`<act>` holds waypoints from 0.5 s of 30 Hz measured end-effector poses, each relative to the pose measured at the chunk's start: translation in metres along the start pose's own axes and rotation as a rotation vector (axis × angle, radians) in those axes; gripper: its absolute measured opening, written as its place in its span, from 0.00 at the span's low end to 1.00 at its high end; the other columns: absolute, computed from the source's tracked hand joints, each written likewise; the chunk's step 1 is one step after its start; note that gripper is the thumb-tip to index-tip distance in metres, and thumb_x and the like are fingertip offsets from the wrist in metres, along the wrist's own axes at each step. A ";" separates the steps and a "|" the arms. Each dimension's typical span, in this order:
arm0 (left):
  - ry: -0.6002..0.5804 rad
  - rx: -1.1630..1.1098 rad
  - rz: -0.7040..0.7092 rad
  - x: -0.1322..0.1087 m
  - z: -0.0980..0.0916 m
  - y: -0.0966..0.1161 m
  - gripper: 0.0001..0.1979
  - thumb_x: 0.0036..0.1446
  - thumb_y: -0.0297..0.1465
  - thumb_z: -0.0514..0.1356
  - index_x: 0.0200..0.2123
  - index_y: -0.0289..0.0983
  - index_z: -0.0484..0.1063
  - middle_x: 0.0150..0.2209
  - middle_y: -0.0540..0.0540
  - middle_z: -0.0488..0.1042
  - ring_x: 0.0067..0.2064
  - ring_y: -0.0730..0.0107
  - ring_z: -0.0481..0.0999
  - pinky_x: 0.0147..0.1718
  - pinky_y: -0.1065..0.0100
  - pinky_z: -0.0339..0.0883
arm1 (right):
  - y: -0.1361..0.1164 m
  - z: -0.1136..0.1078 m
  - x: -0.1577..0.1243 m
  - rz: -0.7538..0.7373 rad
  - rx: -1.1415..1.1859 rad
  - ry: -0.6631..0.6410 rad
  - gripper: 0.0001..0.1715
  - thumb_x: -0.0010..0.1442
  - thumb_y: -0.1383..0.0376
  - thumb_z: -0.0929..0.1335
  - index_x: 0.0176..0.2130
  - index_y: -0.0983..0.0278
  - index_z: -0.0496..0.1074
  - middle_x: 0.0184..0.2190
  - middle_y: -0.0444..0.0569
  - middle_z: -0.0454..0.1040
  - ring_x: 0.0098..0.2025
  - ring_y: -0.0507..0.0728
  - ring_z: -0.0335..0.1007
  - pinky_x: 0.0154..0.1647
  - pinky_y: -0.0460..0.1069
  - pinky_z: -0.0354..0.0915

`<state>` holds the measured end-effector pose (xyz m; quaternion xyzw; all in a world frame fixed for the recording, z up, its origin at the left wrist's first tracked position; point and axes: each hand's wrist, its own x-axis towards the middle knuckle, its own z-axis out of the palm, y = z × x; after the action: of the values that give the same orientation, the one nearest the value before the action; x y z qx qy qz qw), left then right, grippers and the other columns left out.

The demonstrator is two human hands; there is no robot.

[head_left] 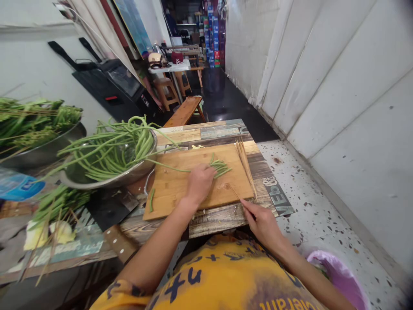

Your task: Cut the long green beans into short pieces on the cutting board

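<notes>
My left hand (pixel 200 183) rests on a wooden cutting board (pixel 174 189), its fingers closed over a small bunch of cut long-bean pieces (pixel 221 167). My right hand (pixel 262 221) is at the board's near right corner and pinches a thin bamboo skewer (pixel 234 191) that points up onto the board. A bundle of several more skewers (pixel 245 165) lies along the board's right edge. One loose bean piece (pixel 151 200) lies at the board's left side.
A metal bowl (pixel 129 174) of long green beans (pixel 112 148) stands left of the board. A second bowl of greens (pixel 35 125) sits far left, with a plastic bottle (pixel 17 186) near it. A pink-lined bin (pixel 338 275) is on the floor at right.
</notes>
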<state>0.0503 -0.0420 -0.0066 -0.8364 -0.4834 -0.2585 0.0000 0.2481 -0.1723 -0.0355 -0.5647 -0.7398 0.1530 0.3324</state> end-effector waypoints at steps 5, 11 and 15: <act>-0.135 0.016 0.045 0.011 0.014 0.009 0.09 0.57 0.30 0.57 0.28 0.35 0.75 0.30 0.42 0.73 0.35 0.62 0.70 0.36 0.63 0.62 | 0.002 0.001 0.000 -0.002 -0.014 0.031 0.19 0.61 0.69 0.60 0.49 0.67 0.72 0.40 0.55 0.78 0.38 0.58 0.76 0.40 0.51 0.71; -0.148 -0.018 0.032 0.003 0.013 0.011 0.09 0.55 0.26 0.56 0.26 0.36 0.75 0.28 0.42 0.74 0.35 0.61 0.70 0.36 0.61 0.63 | 0.002 0.001 0.001 0.003 -0.006 0.027 0.20 0.61 0.69 0.60 0.50 0.67 0.72 0.40 0.55 0.78 0.38 0.58 0.76 0.41 0.51 0.71; -0.137 -0.100 0.008 -0.011 0.007 0.009 0.08 0.54 0.26 0.57 0.26 0.36 0.75 0.27 0.44 0.74 0.33 0.62 0.71 0.36 0.62 0.63 | 0.000 0.004 0.001 -0.014 0.018 -0.017 0.20 0.62 0.69 0.60 0.51 0.64 0.71 0.42 0.53 0.77 0.41 0.57 0.75 0.42 0.50 0.70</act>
<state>0.0562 -0.0539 -0.0146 -0.8529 -0.4654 -0.2247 -0.0738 0.2453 -0.1713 -0.0377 -0.5551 -0.7452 0.1619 0.3322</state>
